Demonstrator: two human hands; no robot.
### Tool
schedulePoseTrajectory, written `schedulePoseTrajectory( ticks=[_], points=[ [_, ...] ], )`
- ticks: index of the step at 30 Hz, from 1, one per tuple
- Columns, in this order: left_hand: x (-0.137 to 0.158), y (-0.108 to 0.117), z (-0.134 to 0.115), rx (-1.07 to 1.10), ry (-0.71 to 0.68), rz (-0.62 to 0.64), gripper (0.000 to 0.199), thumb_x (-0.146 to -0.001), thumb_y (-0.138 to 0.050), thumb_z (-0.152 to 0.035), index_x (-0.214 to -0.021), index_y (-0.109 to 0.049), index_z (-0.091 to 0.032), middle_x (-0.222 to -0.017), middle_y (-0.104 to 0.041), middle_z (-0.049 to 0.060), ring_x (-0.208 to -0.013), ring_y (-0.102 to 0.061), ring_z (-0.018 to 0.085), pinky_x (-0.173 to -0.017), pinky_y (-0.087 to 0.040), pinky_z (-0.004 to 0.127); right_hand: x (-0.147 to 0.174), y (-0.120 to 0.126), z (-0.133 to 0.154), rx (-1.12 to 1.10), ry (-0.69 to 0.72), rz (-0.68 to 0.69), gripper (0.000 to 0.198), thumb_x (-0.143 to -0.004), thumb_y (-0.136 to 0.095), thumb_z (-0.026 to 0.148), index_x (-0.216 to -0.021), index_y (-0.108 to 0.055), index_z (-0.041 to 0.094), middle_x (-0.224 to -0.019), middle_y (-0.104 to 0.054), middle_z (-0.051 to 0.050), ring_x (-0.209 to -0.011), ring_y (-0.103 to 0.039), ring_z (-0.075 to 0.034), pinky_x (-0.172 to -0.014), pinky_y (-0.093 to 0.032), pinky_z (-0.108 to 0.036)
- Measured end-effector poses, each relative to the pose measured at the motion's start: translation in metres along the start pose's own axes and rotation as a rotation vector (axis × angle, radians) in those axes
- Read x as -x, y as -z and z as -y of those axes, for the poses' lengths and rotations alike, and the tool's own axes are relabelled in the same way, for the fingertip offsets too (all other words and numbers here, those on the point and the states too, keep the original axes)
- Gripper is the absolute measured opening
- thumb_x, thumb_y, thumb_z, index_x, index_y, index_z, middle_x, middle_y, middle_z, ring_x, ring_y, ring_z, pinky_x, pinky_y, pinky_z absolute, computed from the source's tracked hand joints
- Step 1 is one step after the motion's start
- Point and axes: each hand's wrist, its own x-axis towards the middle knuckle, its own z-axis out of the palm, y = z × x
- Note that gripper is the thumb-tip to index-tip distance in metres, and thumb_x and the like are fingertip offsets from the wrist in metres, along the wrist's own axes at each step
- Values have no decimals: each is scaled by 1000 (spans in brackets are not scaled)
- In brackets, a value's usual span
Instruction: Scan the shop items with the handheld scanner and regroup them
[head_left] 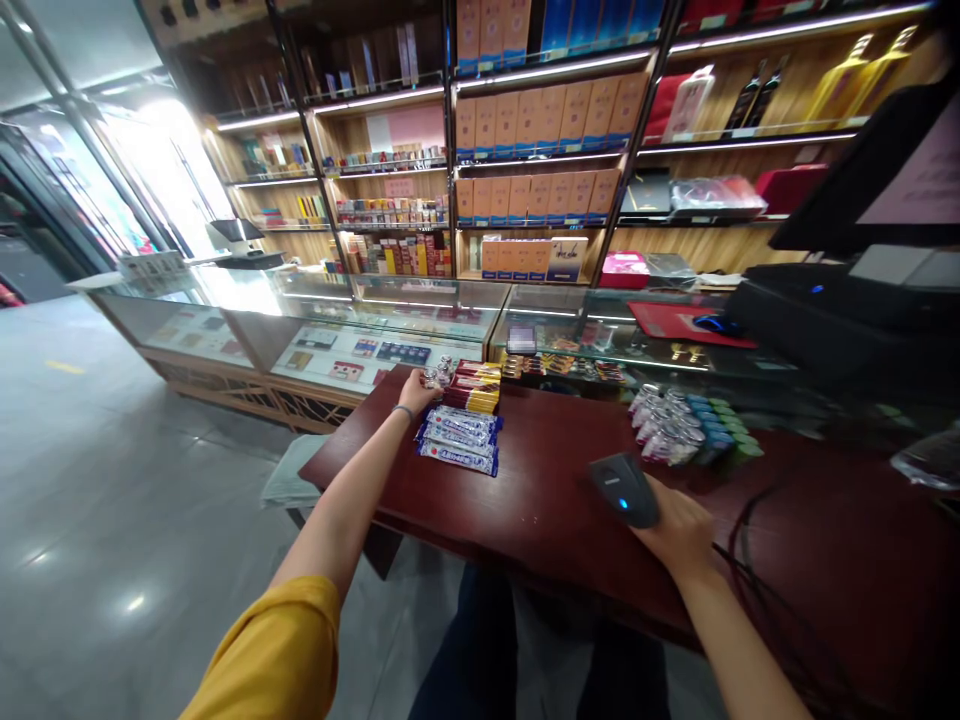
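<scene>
Black, the barcode scanner looks light; our right hand rightly grips its handle. We cannot tell our left hand's grip.

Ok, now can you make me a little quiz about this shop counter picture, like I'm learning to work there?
1. Which hand holds the scanner? A) left; B) right; C) neither.
2. True or false: the blue-and-white packets lie nearer the camera than the red-and-yellow packets.
3. Fill in the colour: the small light on the scanner glows ____.

Key: 1. B, the right hand. 2. True. 3. Blue.
</scene>
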Motion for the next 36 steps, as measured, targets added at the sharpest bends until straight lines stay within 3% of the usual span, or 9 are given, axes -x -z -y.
schedulePoseTrajectory(
  ticks=[5, 17, 24, 30, 36],
  points=[
    [-9, -3, 14, -188, 7, -19, 56, -45, -86, -19, -90, -53, -19, -73, -55, -3, -74, -56, 18, -81, -44, 39, 4, -2, -1, -30, 10, 26, 41, -81, -57, 30, -120, -57, 17, -86, -72, -6, -67, -65, -19, -69, -48, -30],
    [-4, -3, 22, -132, 45, -2, 58, -46, -87, -24, -92, -52, -19, -82, -59, 1, -78, -56, 16, -84, -44, 37, 10, -7, -2, -71, -30, 108, 38, -80, -56, 30, -116, -61, 17, -88, -73, -8, -71, -67, -20, -70, -51, -31],
    [-3, -4, 26, -90, 72, 9, 54, -46, -86, -23, -90, -55, -18, -80, -62, 2, -79, -59, 17, -86, -45, 37, 4, -5, -1, -58, 17, 80, 34, -81, -55, 31, -111, -61, 16, -90, -73, -8, -70, -67, -18, -71, -49, -29],
    [-2, -1, 12, -54, 65, 21, 53, -47, -85, -18, -92, -58, -17, -86, -65, 6, -84, -61, 20, -86, -47, 39, 2, -2, 2, -45, 13, 54, 36, -82, -55, 30, -113, -59, 14, -87, -72, -7, -68, -65, -18, -69, -48, -29],
    [8, 10, -22, -42, 16, -57, 45, -59, -74, -14, -101, -61, -16, -98, -66, 8, -96, -61, 21, -93, -47, 40, 0, 3, 0, -44, 1, 42, 36, -80, -55, 27, -112, -61, 12, -86, -72, -8, -68, -64, -17, -68, -47, -28]
  ],
)
